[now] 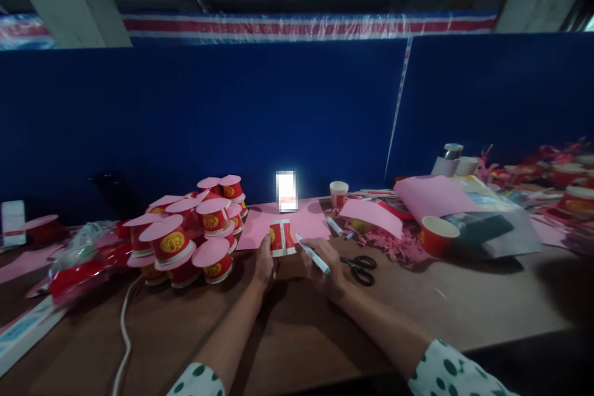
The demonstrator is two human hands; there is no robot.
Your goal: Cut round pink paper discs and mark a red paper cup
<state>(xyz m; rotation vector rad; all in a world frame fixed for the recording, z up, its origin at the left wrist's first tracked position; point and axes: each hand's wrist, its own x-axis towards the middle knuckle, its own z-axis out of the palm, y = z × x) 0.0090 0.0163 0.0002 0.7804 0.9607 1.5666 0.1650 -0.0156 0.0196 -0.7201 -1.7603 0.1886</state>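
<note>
A red and white paper cup (284, 237) is upside down in my left hand (266, 265), whose fingers close on its left side. My right hand (326, 267) grips a white marker pen (316, 258), its tip pointing at the cup's right edge. Behind the cup lies a sheet of pink paper (255, 227), and a bright phone screen (286, 192) stands at its back. To the right of my right hand are black-handled scissors (361, 268) and the cap end of another marker (340, 229).
Red cups topped with pink paper discs (185, 232) are stacked on the left. A white cable (125, 322) runs to the front edge beside a power strip (28, 329). Rightward are pink paper scraps (399, 244), an upright red cup (439, 236) and a bottle (448, 159). A blue partition (232, 111) stands behind.
</note>
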